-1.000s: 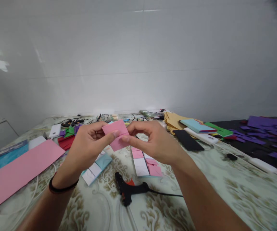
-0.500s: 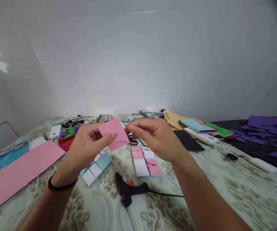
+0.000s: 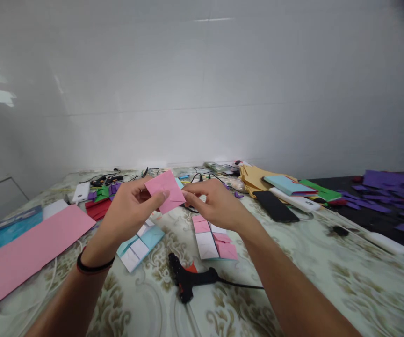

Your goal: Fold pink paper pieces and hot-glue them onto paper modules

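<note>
My left hand (image 3: pixel 132 208) and right hand (image 3: pixel 214 203) pinch the pink paper square (image 3: pixel 165 191) at frame centre; glue gun (image 3: pixel 188 280) lies below on the bench (image 3: pixel 328 281).

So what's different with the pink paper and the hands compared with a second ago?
The pink paper square has turned a little, one corner now pointing up. The right hand, which half a second ago had eased off it, pinches its right edge again. The left hand has kept its grip throughout. The glue gun and folded pieces on the table have not moved.
</note>
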`<action>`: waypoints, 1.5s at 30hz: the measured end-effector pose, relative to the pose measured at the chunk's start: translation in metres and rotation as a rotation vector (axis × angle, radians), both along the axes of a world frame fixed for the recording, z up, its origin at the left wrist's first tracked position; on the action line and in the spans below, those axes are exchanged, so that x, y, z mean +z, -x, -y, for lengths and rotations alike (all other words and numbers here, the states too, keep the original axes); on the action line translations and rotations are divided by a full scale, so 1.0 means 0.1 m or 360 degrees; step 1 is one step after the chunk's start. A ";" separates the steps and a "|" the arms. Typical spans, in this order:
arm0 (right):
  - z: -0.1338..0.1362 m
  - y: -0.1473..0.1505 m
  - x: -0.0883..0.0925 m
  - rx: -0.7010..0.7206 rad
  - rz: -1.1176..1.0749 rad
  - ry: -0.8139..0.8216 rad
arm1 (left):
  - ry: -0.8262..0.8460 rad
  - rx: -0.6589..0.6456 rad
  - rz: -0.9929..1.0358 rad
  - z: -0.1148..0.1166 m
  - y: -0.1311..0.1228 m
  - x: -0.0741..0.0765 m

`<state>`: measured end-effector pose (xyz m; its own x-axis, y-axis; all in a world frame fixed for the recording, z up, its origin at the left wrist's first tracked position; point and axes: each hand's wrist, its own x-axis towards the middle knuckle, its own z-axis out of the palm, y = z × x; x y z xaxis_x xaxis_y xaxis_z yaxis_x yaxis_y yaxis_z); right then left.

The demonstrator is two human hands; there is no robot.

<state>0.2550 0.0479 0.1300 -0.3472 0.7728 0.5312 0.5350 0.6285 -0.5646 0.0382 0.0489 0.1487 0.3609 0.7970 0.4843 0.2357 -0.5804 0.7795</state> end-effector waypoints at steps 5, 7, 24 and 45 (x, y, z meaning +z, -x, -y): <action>0.03 0.01 -0.01 -0.0094 -0.0196 0.0113 | 0.0013 0.0006 -0.0032 -0.02 0.00 -0.01; 0.09 0.01 0.03 -0.0049 -0.0160 0.0030 | 0.0009 -0.0016 -0.0024 -0.02 0.00 -0.01; 0.16 0.02 0.09 0.0219 -0.0357 -0.0043 | -0.0080 -0.0157 0.0014 0.00 -0.07 -0.08; 0.21 0.03 0.13 -0.0021 -0.0356 -0.0159 | -0.0023 -0.0132 0.0139 0.01 -0.07 -0.08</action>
<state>0.2517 0.0271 0.1426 -0.2023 0.7163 0.6679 0.4120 0.6809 -0.6054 0.0449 0.0481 0.1408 0.3813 0.7589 0.5278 0.1182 -0.6063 0.7864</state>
